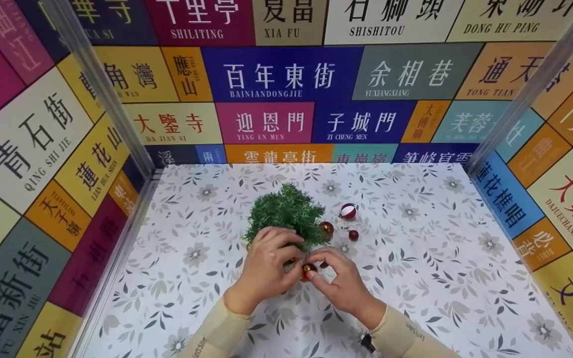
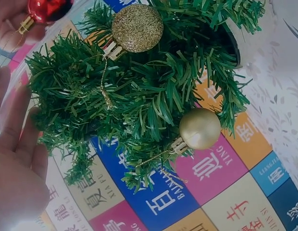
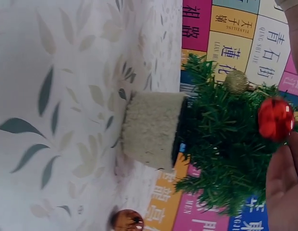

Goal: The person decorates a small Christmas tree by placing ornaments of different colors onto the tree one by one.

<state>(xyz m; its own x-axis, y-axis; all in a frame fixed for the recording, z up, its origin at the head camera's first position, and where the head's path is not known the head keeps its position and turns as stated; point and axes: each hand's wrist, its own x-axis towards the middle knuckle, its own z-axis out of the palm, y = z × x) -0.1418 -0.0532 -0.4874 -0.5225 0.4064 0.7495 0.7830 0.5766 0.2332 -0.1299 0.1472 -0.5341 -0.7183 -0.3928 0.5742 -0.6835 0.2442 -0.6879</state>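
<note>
A small artificial Christmas tree (image 1: 284, 214) stands in a light rough pot (image 3: 153, 129). Between the thumb and fingers of my right hand (image 1: 342, 282) is a shiny red Christmas ball (image 3: 276, 118), near the tree's front; a gold cap and thin gold loop top it. My left hand (image 1: 270, 263) is at the tree's near left side, its fingers extended against the green branch tips in the left wrist view. A glittery gold ball (image 2: 137, 29) and a smooth matte gold ball (image 2: 200, 128) hang on branches by gold strings.
To the tree's right on the flower-patterned tabletop (image 1: 416, 278) lie a red-and-white ball (image 1: 347, 211), a small dark red ball (image 1: 353, 234) and a copper-coloured ball (image 1: 326, 229). Panels with printed lettering (image 1: 281, 74) enclose the back and sides.
</note>
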